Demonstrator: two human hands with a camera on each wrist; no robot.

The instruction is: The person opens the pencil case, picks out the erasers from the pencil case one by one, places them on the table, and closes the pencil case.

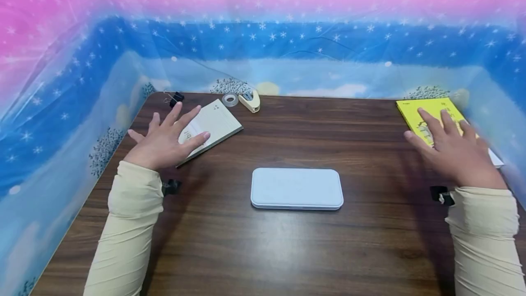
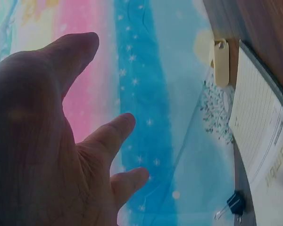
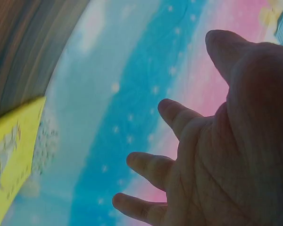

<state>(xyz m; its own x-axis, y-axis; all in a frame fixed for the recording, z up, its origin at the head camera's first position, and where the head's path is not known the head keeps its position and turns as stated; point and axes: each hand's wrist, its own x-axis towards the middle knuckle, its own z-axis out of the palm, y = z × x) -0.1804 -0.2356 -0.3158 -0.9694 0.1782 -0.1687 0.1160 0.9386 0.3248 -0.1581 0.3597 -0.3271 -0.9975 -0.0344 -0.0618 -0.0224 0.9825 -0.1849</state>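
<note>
In the head view my left hand (image 1: 162, 140) hovers with spread fingers over a pale notepad (image 1: 218, 124) on the table's left side. Spread likewise, my right hand (image 1: 458, 150) hangs above a yellow book (image 1: 429, 106) at the far right and covers part of it. Neither hand holds anything. Between them, nearer the front, lies a closed white case (image 1: 297, 188) with rounded corners. The left wrist view shows the notepad (image 2: 259, 103) off to the right of the left hand (image 2: 52, 132). In the right wrist view the book (image 3: 19, 146) is left of the right hand (image 3: 217, 155).
Along the back edge of the brown wooden table (image 1: 287, 259) are a black binder clip (image 1: 176, 99), a roll of tape (image 1: 230, 100) and a cream stapler (image 1: 250, 102). A pink and blue patterned cloth (image 1: 287, 40) walls in the back and sides.
</note>
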